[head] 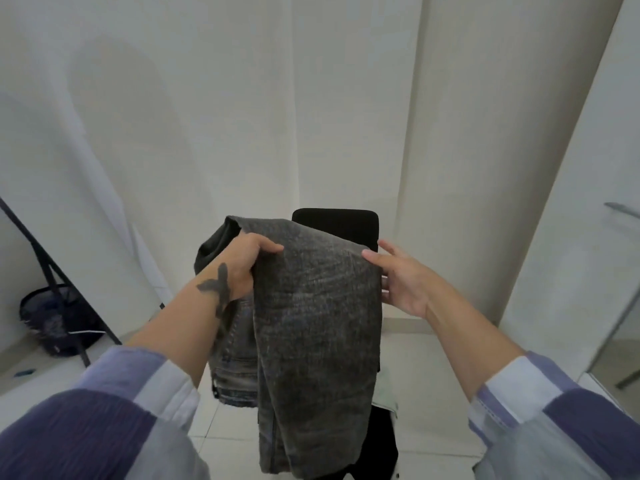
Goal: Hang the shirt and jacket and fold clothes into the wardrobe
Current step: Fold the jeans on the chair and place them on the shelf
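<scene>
At frame centre, the left hand (242,261) grips dark grey jeans (311,323); the right hand (398,282), fingers straight, steadies their edge. Folding seems underway. Next likely needs another fold.

You've got one view only: head cam, wide-angle, looking forward and down from your own head. Both forearms enter from the bottom corners, left hand (242,261) and right hand (401,282) close in at centre. White curtain (311,98) fills the background ahead.
</scene>
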Available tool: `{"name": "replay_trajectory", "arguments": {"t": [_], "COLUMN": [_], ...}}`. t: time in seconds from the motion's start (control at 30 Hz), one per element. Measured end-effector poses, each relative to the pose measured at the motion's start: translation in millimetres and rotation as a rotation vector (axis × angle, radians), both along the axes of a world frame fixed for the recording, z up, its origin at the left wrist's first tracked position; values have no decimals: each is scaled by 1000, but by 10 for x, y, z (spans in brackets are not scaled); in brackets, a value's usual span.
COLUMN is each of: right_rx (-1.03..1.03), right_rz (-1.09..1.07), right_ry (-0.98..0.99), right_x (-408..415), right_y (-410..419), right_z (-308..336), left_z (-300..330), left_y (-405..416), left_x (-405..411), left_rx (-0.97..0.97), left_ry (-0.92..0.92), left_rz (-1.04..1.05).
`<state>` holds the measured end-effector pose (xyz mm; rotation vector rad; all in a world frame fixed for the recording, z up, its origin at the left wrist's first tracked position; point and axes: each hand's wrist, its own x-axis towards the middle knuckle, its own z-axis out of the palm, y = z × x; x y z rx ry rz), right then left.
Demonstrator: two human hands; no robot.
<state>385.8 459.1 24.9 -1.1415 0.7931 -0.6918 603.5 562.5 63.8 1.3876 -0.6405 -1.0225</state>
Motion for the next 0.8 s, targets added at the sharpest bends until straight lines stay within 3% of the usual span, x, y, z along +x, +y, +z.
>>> {"name": "replay_trajectory", "arguments": {"t": [0.1, 0.23, 0.37, 0.47, 0.6, 0.7, 0.8], "right_rx": [-101, -307, -246, -271, -245, -476, -828], "right_rz": [74, -87, -178, -186, 40, 211, 106], "right_ry": [46, 218, 137, 203, 259, 575, 898], "right_x": [81, 229, 266, 258, 110, -10, -81], "right_y": [45, 57, 66, 27, -22, 27, 58], "right_z": [105, 103, 57, 49, 229, 299, 243], "left_z": [-97, -127, -39, 69, 55, -24, -106], "left_y": [8, 35, 33, 60, 28, -66, -107], "left_x": [110, 109, -1, -42, -178, -258, -294], "left_rx": [93, 157, 331, 397, 475, 486, 519], "left_ry": [-46, -196, -546, -650, -900, -1055, -1369], "left_rz": [40, 27, -84, -195, -357, -293, -143]}}
